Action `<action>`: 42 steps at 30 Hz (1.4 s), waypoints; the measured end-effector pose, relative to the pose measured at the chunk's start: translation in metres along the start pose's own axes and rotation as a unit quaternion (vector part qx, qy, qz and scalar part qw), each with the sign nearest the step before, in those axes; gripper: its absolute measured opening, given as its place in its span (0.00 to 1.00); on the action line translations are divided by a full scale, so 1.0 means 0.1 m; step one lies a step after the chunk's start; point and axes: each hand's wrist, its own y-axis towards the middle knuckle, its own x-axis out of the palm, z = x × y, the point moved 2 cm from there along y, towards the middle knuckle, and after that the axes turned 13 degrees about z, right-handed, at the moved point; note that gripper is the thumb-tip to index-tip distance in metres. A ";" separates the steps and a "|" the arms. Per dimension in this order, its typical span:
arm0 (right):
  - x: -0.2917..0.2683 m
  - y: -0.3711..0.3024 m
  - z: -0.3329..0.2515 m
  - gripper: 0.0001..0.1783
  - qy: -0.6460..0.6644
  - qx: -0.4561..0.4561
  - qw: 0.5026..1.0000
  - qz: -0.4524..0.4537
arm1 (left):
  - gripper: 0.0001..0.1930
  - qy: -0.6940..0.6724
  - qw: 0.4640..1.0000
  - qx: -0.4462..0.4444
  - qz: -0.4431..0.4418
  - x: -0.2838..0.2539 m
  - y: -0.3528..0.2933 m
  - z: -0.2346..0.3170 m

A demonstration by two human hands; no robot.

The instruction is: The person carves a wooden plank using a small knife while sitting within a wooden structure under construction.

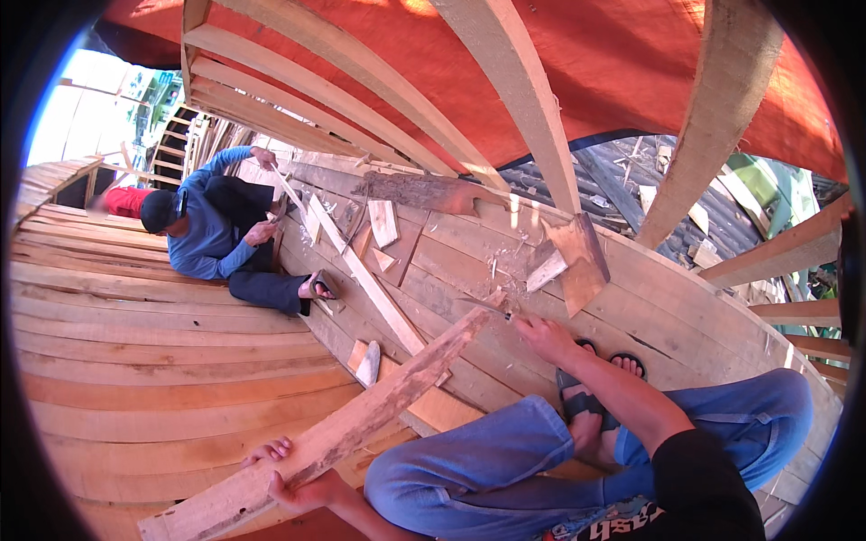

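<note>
**A:** ok so what's over on the far left?

**B:** Rows of long curved boards (162,352), stacked edge to edge. Next along there's a co-worker (207,239) in a blue top and dark cap, sitting bent forward. Too small for me to tell what's in their hands tbh.

**A:** and the wearer's left hand?

**B:** Left hand (311,490) is near the bottom, fingers hooked over one edge of a rough plank (370,406), thumb at the other edge, so it's definitely got hold of it. The plank slants from the lower left up toward the middle, and from this view crosses in front of the lower end of a long pale strip (365,284).

**A:** what's the other one up to?

**B:** Right hand (546,341) has its fingers closed round the handle of a thin-bladed tool (484,305), right by the plank's upper end. Can't tell if the blade's actually touching wood. Further up there's a broad brown chunk (585,275) lying on the planked floor (704,325), then thick curved ribs (722,108) on the right.
</note>
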 end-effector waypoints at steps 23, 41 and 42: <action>0.00 -0.09 -0.18 0.20 0.000 0.044 0.999 -0.029 | 0.19 -0.001 1.000 0.007 -0.001 0.00 -0.01 0.04; 0.02 0.02 0.16 0.16 -0.062 0.175 0.981 -0.064 | 0.18 0.003 1.000 -0.003 -0.008 0.04 -0.03 0.01; 0.05 0.04 0.15 0.15 -0.048 0.178 0.981 -0.060 | 0.18 0.000 1.000 -0.001 -0.010 0.04 -0.02 0.00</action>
